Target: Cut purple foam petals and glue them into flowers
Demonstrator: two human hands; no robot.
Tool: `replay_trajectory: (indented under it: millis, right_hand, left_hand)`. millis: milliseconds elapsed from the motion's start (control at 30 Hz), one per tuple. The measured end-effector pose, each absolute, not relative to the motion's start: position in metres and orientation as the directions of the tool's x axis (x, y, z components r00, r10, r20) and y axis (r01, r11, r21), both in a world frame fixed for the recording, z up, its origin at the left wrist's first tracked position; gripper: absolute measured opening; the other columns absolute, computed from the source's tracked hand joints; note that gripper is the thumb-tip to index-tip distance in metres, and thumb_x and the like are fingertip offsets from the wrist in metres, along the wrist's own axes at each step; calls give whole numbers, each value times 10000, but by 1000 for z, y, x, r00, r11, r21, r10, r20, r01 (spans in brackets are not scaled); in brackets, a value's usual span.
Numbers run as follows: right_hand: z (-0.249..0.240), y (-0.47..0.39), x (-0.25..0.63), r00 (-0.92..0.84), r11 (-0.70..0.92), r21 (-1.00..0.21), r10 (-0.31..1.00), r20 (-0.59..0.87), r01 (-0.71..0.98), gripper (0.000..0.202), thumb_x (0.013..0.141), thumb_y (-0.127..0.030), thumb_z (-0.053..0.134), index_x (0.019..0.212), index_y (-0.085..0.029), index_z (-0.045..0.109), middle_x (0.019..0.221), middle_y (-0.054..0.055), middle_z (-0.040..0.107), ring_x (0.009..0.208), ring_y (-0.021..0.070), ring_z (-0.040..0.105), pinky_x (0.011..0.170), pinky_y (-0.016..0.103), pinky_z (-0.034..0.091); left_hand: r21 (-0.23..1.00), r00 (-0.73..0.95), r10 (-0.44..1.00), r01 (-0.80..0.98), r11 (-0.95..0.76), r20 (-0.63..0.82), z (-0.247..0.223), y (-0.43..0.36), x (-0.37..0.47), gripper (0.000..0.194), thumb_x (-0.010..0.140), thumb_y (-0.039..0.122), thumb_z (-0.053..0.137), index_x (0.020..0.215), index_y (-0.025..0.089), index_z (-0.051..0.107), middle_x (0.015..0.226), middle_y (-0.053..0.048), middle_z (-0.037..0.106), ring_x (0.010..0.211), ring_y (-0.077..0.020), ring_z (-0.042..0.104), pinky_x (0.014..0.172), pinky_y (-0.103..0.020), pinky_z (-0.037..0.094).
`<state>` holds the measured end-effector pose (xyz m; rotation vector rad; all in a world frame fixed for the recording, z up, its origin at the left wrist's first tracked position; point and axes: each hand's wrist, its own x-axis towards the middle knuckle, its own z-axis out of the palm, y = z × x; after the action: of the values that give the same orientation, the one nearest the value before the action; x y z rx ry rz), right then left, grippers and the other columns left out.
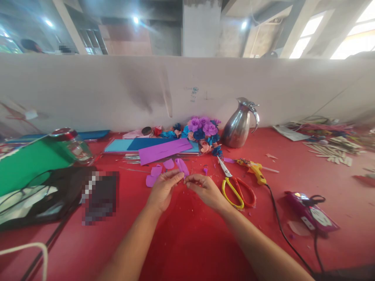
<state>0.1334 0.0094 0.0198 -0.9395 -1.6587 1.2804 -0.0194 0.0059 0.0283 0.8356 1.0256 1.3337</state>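
Note:
My left hand [164, 188] pinches the lower end of a purple paper petal [182, 167] between thumb and fingers. Close beside it, my right hand [205, 189] has its fingertips pressed together at the petal's base; whether they grip the petal or something thin there is too small to tell. Several loose purple petals [152, 179] lie just left of my left hand. Behind them a long purple paper strip [164, 151] rests on blue sheets [120, 145]. To the right of my right hand lie scissors [233, 187] with one yellow and one red handle, blades apart.
A bunch of paper flowers [205, 130] and a metal jug [238, 125] stand at the back. Rightward are a yellow glue gun [254, 169], its cord, and a magenta power box [312, 214]. A glass jar [74, 146] and a dark bag [64, 195] are on the left.

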Motion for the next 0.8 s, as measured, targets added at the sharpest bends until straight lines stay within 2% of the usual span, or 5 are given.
replay_trajectory:
  millis: [467, 667, 800]
  right_hand:
    - [20, 9, 132, -417, 219, -974, 891, 177, 54, 127, 761, -186, 537, 801, -196, 657, 734, -10, 656, 708, 140, 581, 707, 266, 424]
    - [18, 9, 131, -432, 233, -972, 880, 195, 36, 134, 768, -188, 517, 784, -197, 649, 710, -15, 629, 688, 132, 570, 691, 254, 424]
    - [20, 8, 132, -436, 247, -968, 876, 206, 40, 145, 763, -177, 500, 764, -194, 644, 689, -18, 613, 674, 128, 559, 684, 252, 418]
  left_hand:
    - [955, 57, 998, -291, 56, -41, 30, 3, -21, 141, 607, 283, 774, 624, 162, 702, 621, -6, 618, 643, -129, 523, 687, -267, 408]
    - [944, 37, 999, -327, 44, -34, 34, 1, -19, 186, 535, 280, 812, 636, 172, 698, 642, 2, 616, 637, -121, 514, 686, -263, 410]
    - [950, 58, 998, -309, 46, -30, 36, 0, -19, 187, 545, 299, 806, 651, 175, 716, 631, -4, 619, 655, -134, 521, 704, -277, 412]
